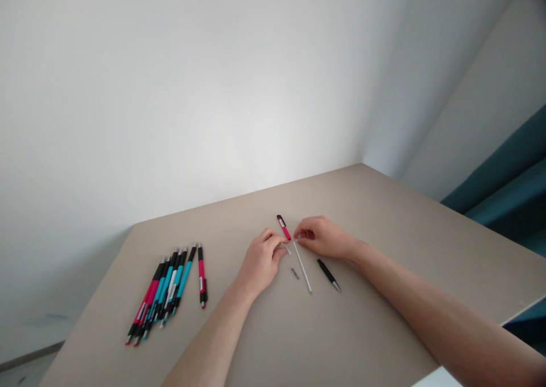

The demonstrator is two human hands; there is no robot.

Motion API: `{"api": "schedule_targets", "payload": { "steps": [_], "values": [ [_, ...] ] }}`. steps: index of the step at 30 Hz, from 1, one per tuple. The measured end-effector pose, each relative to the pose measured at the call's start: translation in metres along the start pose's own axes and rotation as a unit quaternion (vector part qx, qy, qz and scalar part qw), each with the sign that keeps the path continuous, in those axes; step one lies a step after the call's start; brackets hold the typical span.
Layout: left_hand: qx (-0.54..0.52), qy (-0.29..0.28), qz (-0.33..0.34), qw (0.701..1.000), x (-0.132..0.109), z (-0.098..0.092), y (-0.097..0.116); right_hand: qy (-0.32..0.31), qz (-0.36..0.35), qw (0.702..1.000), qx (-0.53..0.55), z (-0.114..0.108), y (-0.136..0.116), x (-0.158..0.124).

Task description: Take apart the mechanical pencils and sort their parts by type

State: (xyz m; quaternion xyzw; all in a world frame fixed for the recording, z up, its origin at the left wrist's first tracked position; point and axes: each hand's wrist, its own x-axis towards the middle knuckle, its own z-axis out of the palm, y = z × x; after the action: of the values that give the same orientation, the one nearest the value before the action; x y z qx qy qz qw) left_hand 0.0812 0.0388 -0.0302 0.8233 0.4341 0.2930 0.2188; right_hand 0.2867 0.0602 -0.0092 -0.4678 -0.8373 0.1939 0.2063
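My left hand (262, 262) rests on the table with thumb and forefinger closed round a small whitish piece (288, 250), too small to name. The fingertips of my right hand (322, 236) are pinched at the upper end of a thin white pen refill (303, 268), which lies slanted between the hands. Just beyond the fingers is a pink pen barrel (284, 227) with a black clip end. A small metal spring (295, 273) lies below my left fingertips. Right of the refill lies a black pen front section (329, 275) with a silver tip.
On the left of the beige table (375, 205), several pink, blue and black pens (164, 290) lie in a slanted row. A single pink and black pen (202, 276) lies beside them. A white wall (256, 91) borders the back; a teal curtain (503, 188) hangs at right.
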Motion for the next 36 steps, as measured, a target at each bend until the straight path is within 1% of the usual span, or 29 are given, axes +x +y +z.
{"api": "schedule_targets", "payload": {
  "steps": [5,9,15,18,22,24,31,34,36],
  "values": [
    [0.002,0.005,-0.007,1.0,-0.003,-0.002,0.001,0.008,0.008,1.0,-0.015,0.0,0.001,0.0],
    [0.004,0.004,-0.008,1.0,-0.003,-0.004,0.001,0.002,0.003,1.0,-0.029,0.001,0.003,0.0],
    [0.026,-0.013,0.028,0.999,-0.004,-0.004,0.001,-0.004,-0.005,0.999,-0.041,0.002,-0.002,0.0],
    [0.025,-0.011,0.025,0.999,-0.004,-0.004,0.0,-0.01,-0.026,0.999,-0.034,0.002,-0.007,-0.001],
    [0.006,-0.006,0.02,1.0,-0.003,-0.004,0.0,-0.021,-0.08,0.996,-0.029,0.003,-0.014,-0.002],
    [0.001,-0.004,0.017,1.0,-0.003,-0.005,0.001,-0.024,-0.094,0.995,-0.032,0.005,-0.014,-0.003],
    [-0.007,0.003,0.005,1.0,-0.003,-0.007,0.003,-0.022,-0.086,0.995,-0.039,0.01,-0.012,-0.002],
    [-0.011,0.0,0.003,1.0,-0.005,-0.008,0.004,-0.016,-0.073,0.997,-0.032,0.002,-0.016,-0.003],
    [-0.017,-0.008,0.007,1.0,-0.006,-0.012,0.006,-0.021,-0.033,0.999,-0.025,-0.008,-0.017,-0.006]
  ]
}}
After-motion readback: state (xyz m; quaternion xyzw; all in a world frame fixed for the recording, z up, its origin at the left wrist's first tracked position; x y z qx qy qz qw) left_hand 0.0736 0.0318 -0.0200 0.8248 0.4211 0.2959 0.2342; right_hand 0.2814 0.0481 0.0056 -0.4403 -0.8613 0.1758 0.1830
